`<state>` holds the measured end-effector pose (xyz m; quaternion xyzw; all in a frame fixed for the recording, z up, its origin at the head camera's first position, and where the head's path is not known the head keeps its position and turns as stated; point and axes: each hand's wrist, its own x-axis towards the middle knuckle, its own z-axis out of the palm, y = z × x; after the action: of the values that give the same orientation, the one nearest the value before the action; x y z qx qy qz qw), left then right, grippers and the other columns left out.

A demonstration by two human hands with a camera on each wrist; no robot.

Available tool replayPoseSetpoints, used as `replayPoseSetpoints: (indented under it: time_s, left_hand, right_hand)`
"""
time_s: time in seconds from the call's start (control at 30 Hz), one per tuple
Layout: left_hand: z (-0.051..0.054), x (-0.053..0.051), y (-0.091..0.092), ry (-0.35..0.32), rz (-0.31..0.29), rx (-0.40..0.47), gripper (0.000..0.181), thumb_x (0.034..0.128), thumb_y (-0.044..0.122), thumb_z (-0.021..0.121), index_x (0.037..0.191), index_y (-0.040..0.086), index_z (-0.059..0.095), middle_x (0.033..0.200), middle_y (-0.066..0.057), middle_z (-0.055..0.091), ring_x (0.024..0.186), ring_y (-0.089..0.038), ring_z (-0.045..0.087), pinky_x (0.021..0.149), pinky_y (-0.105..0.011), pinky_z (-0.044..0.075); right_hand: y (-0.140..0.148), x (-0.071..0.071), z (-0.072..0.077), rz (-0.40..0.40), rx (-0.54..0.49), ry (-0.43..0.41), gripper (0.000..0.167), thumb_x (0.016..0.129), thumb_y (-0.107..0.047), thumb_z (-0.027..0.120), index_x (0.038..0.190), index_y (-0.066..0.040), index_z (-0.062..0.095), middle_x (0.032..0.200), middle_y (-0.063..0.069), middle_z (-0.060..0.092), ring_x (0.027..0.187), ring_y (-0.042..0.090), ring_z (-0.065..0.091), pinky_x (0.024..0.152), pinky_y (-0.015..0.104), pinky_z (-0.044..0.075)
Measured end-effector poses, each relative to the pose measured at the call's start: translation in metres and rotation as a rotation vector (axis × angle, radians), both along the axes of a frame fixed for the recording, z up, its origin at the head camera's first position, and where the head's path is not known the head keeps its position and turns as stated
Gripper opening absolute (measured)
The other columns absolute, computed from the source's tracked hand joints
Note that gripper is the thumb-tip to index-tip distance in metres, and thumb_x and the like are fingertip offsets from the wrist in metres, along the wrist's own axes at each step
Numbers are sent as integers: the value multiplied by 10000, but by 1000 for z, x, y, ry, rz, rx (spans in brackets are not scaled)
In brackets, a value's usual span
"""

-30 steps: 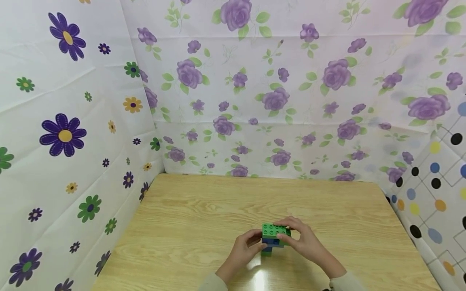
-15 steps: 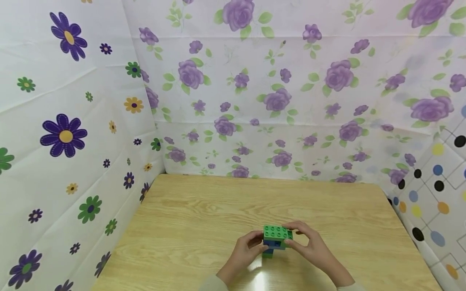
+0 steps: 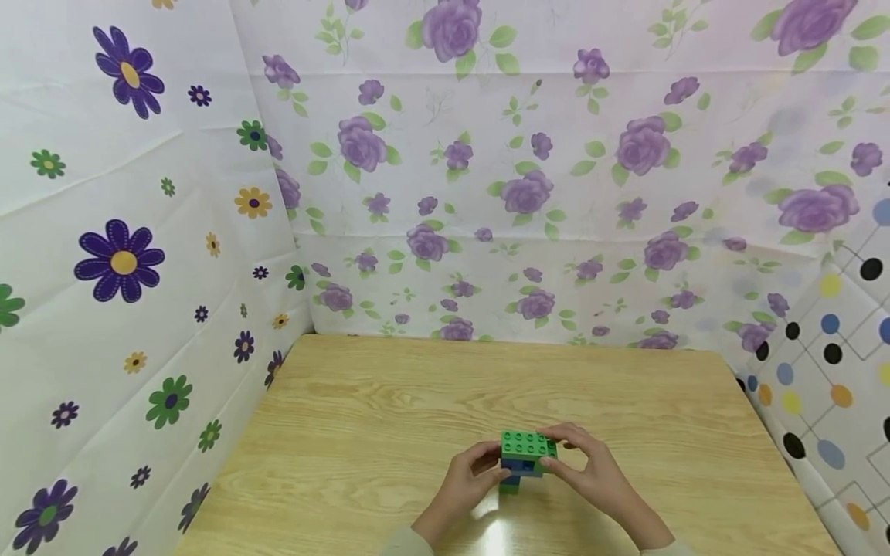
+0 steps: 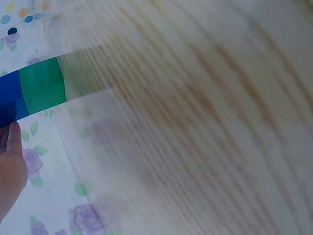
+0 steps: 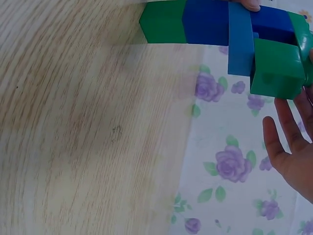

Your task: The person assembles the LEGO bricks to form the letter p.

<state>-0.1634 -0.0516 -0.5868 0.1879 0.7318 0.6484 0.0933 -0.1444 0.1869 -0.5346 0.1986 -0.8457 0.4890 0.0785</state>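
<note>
A stack of toy building bricks stands upright on the wooden table (image 3: 389,417). Its top is a studded green brick (image 3: 523,442); dark blue and lighter blue pieces sit below, over a green brick at the foot. My left hand (image 3: 467,483) grips the stack's left side, thumb in front. At the right end, my right hand (image 3: 591,475) pinches the upper bricks between thumb and fingers. In the right wrist view, a green brick (image 5: 278,68) juts out beside a lighter blue piece (image 5: 241,44). The left wrist view shows the lower green brick (image 4: 42,85) on the tabletop.
Behind the table hangs a cloth with purple roses (image 3: 427,242). A daisy-patterned cloth (image 3: 174,293) lines the left side, and a dotted one (image 3: 806,417) the right. Glare lies on the tabletop near the front.
My right hand has slid from over the green top brick to the stack's right end, uncovering more studs. My left hand keeps its grip in place.
</note>
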Motion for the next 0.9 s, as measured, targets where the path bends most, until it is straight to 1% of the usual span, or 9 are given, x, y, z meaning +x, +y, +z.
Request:
replayPoseSetpoints:
  time_s: [0.07,0.17,0.33,0.43,0.53,0.63,0.7,0.8,0.9]
  left_hand:
    - [1,0,1,-6,7,-9,367,892,116,690,1247,81,604,1244,-92,617,1173,-251,579,996,-320,489]
    - [2,0,2,-5,15,-24,363,889,80,686,1241,53,603,1239,-114,617,1172,-277,579,996,-334,490]
    - [2,0,3,0,28,-44,368,884,58,683,1241,33,599,1243,-130,613,1178,-302,572,994,-338,491]
    - [4,0,1,-5,32,-48,375,881,71,689,1246,59,603,1246,-104,616,1179,-277,575,990,-323,493]
    - [4,-1,1,-1,30,-45,377,878,85,695,1245,80,607,1247,-85,618,1175,-257,579,985,-313,496]
    - [4,-1,1,21,14,-47,375,884,112,694,1247,84,604,1247,-81,617,1177,-251,578,986,-305,495]
    - [4,-2,2,22,8,-50,372,889,137,692,1248,97,604,1247,-69,618,1181,-240,575,991,-296,489]
    - [3,-2,2,5,10,-65,367,890,153,693,1244,109,608,1242,-49,621,1182,-218,574,997,-284,482]
    - [3,-1,0,3,14,-64,365,885,142,697,1238,101,613,1228,-38,616,1179,-214,570,1002,-287,479]
  right_hand:
    - [-1,0,1,-7,8,6,367,858,-238,735,1208,-264,627,1171,-82,625,989,115,565,788,298,506]
    - [-4,2,6,-17,14,33,371,844,-173,748,1200,-192,643,1152,-42,637,972,152,571,771,287,503]
    - [-12,9,25,-15,2,89,362,810,-49,760,1158,-67,660,1106,63,659,951,240,586,759,254,517]
    - [-14,10,29,-11,-7,100,362,805,-32,760,1150,-70,662,1108,89,663,960,267,589,762,246,518]
    - [-10,7,21,-7,-6,66,377,826,-81,751,1187,-121,648,1155,74,653,1006,242,590,778,261,519]
    - [-1,1,9,9,-4,4,395,856,-168,730,1234,-195,619,1218,42,628,1076,180,575,821,289,530]
    - [5,-1,3,30,-8,-32,416,868,-220,717,1267,-227,598,1253,29,610,1107,147,565,856,314,537]
    - [11,-1,-2,66,-35,-67,455,885,-247,699,1319,-214,565,1282,48,589,1118,138,563,884,357,543]
    - [15,1,-6,85,-71,-91,482,897,-238,688,1350,-180,535,1298,76,578,1118,128,569,902,381,542]
